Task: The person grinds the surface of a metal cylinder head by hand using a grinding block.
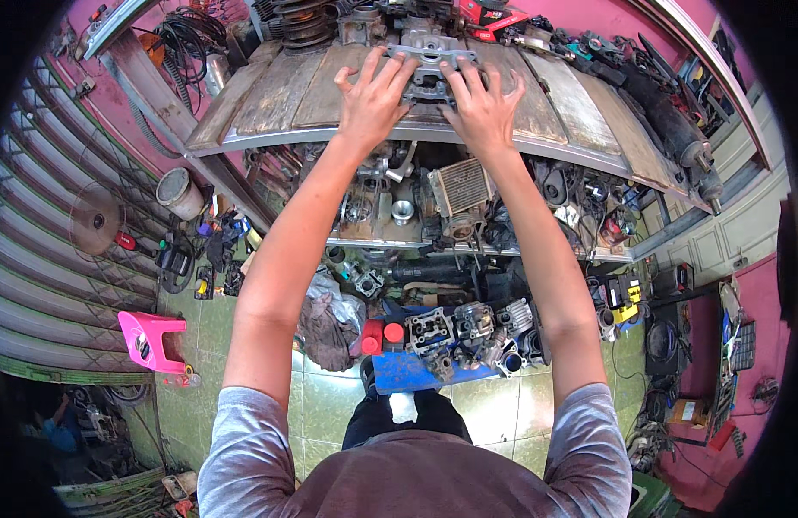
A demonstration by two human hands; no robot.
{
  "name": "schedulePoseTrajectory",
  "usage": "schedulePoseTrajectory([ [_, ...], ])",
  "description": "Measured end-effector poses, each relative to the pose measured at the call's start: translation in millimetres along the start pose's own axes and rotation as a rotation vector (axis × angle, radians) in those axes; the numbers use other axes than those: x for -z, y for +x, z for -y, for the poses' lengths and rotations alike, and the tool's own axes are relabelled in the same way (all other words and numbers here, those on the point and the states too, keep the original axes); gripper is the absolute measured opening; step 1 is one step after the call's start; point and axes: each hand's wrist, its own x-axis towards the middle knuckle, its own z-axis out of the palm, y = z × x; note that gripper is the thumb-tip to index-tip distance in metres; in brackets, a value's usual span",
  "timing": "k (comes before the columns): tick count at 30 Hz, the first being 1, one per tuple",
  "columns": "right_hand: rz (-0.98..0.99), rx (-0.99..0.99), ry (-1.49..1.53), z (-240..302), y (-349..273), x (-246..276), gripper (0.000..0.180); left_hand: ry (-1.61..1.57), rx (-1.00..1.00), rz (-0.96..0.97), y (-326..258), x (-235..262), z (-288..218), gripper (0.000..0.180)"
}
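Far left, a fan [97, 217] stands near the slatted shutter [49, 207]; then the pink stool [153, 341] on the tiles, and a bucket [180, 192] beside the bench leg. Up onto the bench [269, 99], and here's my left hand [373, 97]: fingers spread and bent, fingertips at the casting's left edge, though whether they pinch, I can't tell.

Dead centre, the casting [431, 86] sits between my hands near the bench's front edge, within easy reach, I'd say. Below, engine parts crowd a blue stand [407, 373], probably to keep them off the floor. A radiator [462, 187] leans on the lower shelf.

Now my right hand [485, 99], mirroring the left: fingers splayed and crooked, index at the casting's right edge, likely steadying it; firm grip or light touch, I can't tell. Far right, a dark cylinder [666, 121] lies along the bench's end.
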Motion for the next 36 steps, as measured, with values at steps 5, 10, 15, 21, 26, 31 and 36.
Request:
schedulePoseTrajectory([
  [5, 0.025, -0.041, 0.025, 3, 0, 6, 0.066, 0.002, 0.038, -0.056, 6, 6, -10, 0.066],
  [10, 0.109, -0.053, -0.04, 4, 3, 13, 0.067, 0.037, 0.054, -0.021, 12, 16, -14, 0.059],
  [15, 0.082, -0.059, 0.0, 10, 6, 19, 0.064, 0.012, 0.026, -0.01, 15, 20, -11, 0.055],
  [21, 0.11, -0.068, 0.006, 8, 6, 21, 0.069, -0.005, 0.012, -0.009, 18, 19, -15, 0.051],
  [26, 0.093, -0.061, 0.014, 10, 6, 23, 0.068, -0.005, -0.019, -0.052, 20, 20, -20, 0.047],
  [31, -0.158, -0.049, 0.075, 3, -1, 29, 0.041, -0.133, -0.128, -0.252, 21, 25, -40, 0.027],
  [36, -0.185, -0.089, 0.013, -14, -40, 62, 0.019, -0.298, -0.157, -0.272, 15, 33, -83, 0.016],
])
